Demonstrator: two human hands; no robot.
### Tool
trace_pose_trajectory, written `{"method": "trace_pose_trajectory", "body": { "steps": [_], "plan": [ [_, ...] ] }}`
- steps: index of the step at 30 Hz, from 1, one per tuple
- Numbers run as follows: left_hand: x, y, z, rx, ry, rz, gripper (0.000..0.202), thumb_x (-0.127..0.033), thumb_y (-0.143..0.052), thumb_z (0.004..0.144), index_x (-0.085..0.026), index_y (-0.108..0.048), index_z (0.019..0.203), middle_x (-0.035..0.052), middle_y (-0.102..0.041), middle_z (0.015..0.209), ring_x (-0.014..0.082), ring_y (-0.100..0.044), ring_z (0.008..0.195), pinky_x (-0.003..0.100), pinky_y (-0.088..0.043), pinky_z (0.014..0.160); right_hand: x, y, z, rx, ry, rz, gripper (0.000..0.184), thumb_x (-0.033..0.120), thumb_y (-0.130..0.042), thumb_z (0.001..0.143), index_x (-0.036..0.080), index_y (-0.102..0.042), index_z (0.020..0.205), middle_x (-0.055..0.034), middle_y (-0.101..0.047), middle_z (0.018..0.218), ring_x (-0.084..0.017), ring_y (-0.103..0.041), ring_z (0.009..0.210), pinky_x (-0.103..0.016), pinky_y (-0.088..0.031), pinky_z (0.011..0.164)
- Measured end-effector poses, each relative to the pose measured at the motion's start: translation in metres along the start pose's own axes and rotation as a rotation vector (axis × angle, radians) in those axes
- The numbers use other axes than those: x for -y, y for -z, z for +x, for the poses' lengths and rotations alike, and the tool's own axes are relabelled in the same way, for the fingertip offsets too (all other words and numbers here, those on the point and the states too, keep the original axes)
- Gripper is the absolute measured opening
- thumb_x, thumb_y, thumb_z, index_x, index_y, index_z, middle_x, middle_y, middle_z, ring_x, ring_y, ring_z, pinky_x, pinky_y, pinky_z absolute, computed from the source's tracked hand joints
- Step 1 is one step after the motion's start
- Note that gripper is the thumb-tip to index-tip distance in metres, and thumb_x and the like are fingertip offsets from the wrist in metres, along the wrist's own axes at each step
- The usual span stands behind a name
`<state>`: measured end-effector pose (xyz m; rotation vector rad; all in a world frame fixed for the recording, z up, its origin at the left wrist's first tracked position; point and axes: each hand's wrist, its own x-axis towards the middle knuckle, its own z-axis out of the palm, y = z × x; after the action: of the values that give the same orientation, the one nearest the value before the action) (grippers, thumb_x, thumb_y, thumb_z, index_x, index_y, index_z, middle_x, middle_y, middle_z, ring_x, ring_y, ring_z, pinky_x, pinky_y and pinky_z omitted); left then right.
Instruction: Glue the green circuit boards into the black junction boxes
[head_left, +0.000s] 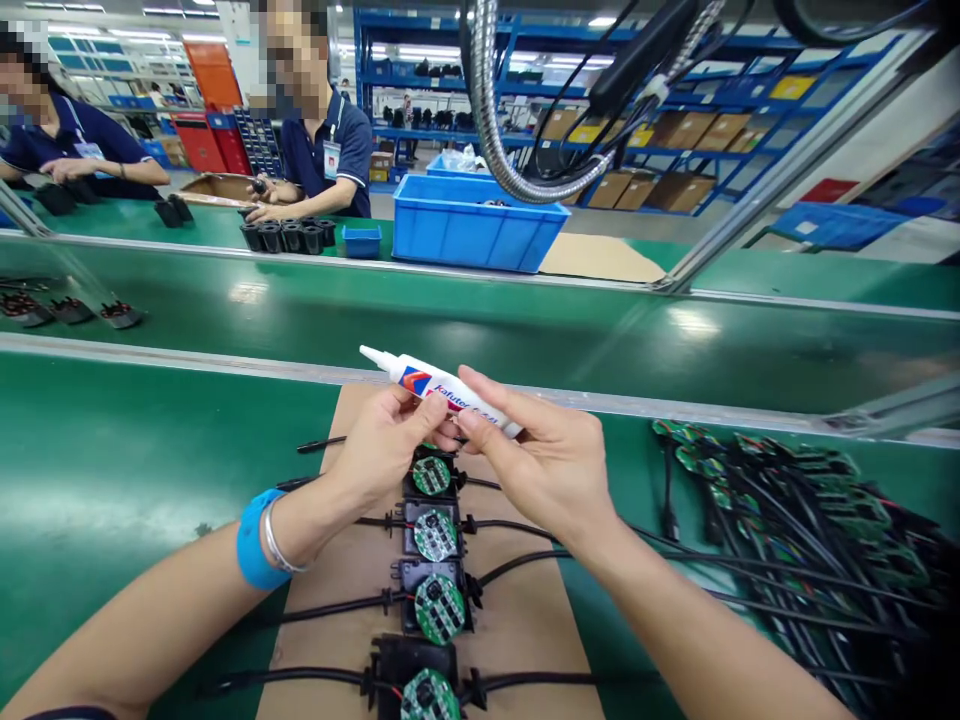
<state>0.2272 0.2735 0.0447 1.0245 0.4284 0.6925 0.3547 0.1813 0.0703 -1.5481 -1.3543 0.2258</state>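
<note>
Lettering in red on the white tube point(431, 385) reads "Kafuter", next to a blue-and-red emblem; the rest of the print is hidden by the fingers. The tube is held in the air above the table point(112, 470), tilted, with its tapered nozzle point(373, 354) pointing up and to the left. The left hand point(382, 440) has its fingers closed on the tube's middle, and the right hand point(551, 465) pinches the rear part between thumb and fingers. A blue wristband point(253, 540) sits on the left wrist. Directly below the hands, a brown cardboard sheet point(352, 560) carries a row of four black housings point(433, 535), each with a round green circuit board and black cables running out to both sides. To the right lies a tangled pile of cabled boards point(795, 510). Across the green belt stands a blue bin point(472, 230), and a seated person point(330, 150) handles black cups point(289, 237); the badge on the shirt is too small to read.
</note>
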Motion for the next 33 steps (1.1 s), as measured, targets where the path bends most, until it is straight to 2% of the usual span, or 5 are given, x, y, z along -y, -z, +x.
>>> {"method": "trace_pose_trajectory", "body": {
  "steps": [11,14,17,23,33],
  "plan": [
    [-0.019,-0.027,0.018,-0.047,0.034,-0.301,0.034,-0.042,-0.070,0.080,-0.011,-0.060,0.089,0.0033,-0.060,0.076,0.0089,-0.055,0.067,0.020,-0.047,0.061,-0.008,-0.040,0.041,-0.280,0.283,0.438,0.063,0.048,-0.057,0.087,0.037,-0.031,0.142,-0.0091,-0.055,0.117,-0.020,-0.060,0.088,-0.038,-0.054,0.077],
    [-0.012,-0.022,0.025,-0.034,0.045,-0.271,0.037,-0.047,-0.066,0.083,-0.011,-0.060,0.084,0.0024,-0.057,0.072,0.0069,-0.051,0.061,0.018,-0.043,0.055,-0.003,-0.049,0.056,-0.248,0.308,0.551,0.029,0.039,-0.051,0.091,0.030,-0.053,0.119,-0.0073,-0.062,0.106,-0.022,-0.060,0.096,-0.043,-0.050,0.087],
    [0.002,-0.006,0.016,0.069,0.031,0.099,0.040,-0.049,-0.051,0.092,-0.011,-0.061,0.089,0.0059,-0.060,0.076,0.0109,-0.055,0.065,0.023,-0.047,0.060,-0.004,-0.048,0.069,-0.241,0.269,0.682,0.033,0.042,-0.041,0.096,0.022,-0.051,0.072,-0.0035,-0.060,0.069,-0.021,-0.063,0.080,-0.047,-0.049,0.087],
    [0.036,0.031,-0.039,0.350,-0.308,1.351,0.034,-0.027,-0.042,0.096,-0.015,-0.052,0.126,0.0099,-0.050,0.137,0.0249,-0.047,0.122,0.047,-0.039,0.103,-0.042,-0.048,0.074,0.039,-0.229,1.000,0.036,0.043,-0.063,0.080,0.020,-0.037,0.071,0.0067,-0.028,0.054,-0.006,-0.025,0.042,-0.019,-0.026,0.040],
    [0.053,0.039,-0.049,0.400,-0.390,1.613,0.045,-0.034,-0.035,0.098,-0.012,-0.043,0.137,0.0094,-0.042,0.146,0.0254,-0.040,0.131,0.040,-0.034,0.107,-0.067,-0.080,0.063,0.181,-0.303,0.976,0.040,0.046,-0.053,0.091,0.018,-0.038,0.066,0.0069,-0.028,0.049,-0.004,-0.023,0.038,-0.017,-0.021,0.036]
  ]
}}
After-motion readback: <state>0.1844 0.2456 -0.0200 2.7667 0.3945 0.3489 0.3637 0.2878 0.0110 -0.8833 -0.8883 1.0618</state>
